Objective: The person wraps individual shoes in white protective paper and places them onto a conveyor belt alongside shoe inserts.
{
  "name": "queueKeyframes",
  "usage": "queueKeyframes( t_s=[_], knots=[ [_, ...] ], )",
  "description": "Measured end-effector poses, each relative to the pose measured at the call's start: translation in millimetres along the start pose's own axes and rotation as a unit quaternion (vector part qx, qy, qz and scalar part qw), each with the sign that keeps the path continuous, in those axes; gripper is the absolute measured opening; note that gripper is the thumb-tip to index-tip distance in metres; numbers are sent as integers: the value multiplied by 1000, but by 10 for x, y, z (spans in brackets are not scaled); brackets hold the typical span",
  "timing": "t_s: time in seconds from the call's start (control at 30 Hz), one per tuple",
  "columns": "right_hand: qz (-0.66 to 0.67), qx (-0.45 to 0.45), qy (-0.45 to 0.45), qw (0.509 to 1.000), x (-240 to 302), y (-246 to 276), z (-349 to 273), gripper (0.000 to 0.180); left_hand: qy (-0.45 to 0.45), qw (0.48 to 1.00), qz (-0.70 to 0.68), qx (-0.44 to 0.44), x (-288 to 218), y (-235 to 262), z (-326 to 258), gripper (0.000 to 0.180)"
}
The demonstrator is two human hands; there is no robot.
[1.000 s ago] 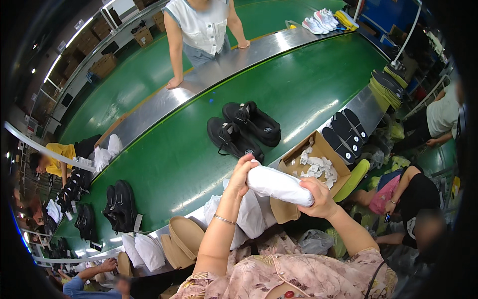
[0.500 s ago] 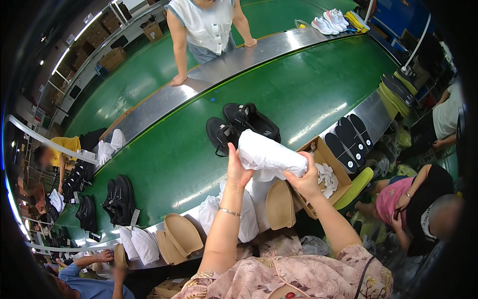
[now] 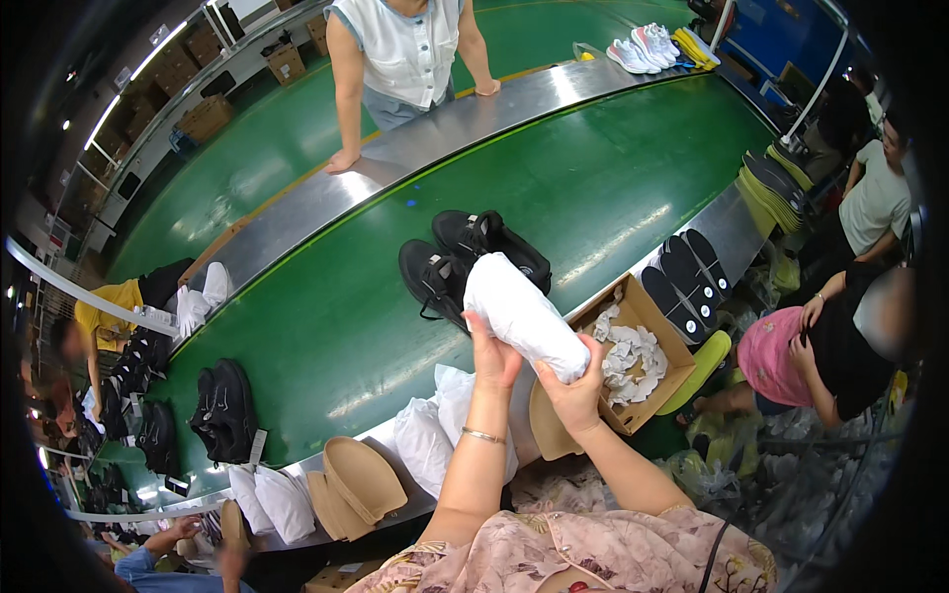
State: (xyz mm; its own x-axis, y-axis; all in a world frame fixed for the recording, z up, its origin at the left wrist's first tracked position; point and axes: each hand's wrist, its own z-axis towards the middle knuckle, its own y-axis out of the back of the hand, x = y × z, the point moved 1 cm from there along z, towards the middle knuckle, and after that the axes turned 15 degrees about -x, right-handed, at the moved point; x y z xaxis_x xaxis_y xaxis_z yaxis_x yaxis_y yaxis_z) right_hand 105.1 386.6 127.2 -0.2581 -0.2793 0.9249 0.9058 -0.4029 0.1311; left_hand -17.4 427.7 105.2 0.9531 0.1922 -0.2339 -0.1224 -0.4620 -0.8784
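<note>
The white roll [image 3: 524,314] slants between both hands, its far end in front of the black shoes [image 3: 423,269]. The right hand [image 3: 575,397] is clamped on the near end, thumb on top; the left hand [image 3: 492,358] cups its side, palm turned inward, though how far its hidden fingers curl I can't tell. Both forearms reach forward, wrists close together.

Bench top, long, green, glossy [image 3: 326,336]: beyond the left hand [image 3: 492,358]. Metal ledge [image 3: 474,117]: along its far edge, reflecting light. Floor, green, shiny [image 3: 222,188]: past the ledge. Strip light, lit [image 3: 158,52]: far left of the left hand. Blue panel [image 3: 786,35]: far beyond, rightward of the right hand [image 3: 575,393].
</note>
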Motion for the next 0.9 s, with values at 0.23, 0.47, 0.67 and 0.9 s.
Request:
queueKeyframes(
  t_s=[0.23,0.47,0.67,0.9],
  knots=[
    [-49,-13,-24,998,-108,-116,27,52,-97,973,121,-169,326,126,416,59],
    [-125,24,16,992,-358,-358,645,47,30,968,72,-240,648,61,901,58],
    [-200,169,92,961,-643,-709,1291,40,32,856,493,-152,382,333,1034,42],
    [-230,288,146,918,-1123,-1349,1337,40,-495,540,674,-95,-280,61,1826,63]
  ],
)
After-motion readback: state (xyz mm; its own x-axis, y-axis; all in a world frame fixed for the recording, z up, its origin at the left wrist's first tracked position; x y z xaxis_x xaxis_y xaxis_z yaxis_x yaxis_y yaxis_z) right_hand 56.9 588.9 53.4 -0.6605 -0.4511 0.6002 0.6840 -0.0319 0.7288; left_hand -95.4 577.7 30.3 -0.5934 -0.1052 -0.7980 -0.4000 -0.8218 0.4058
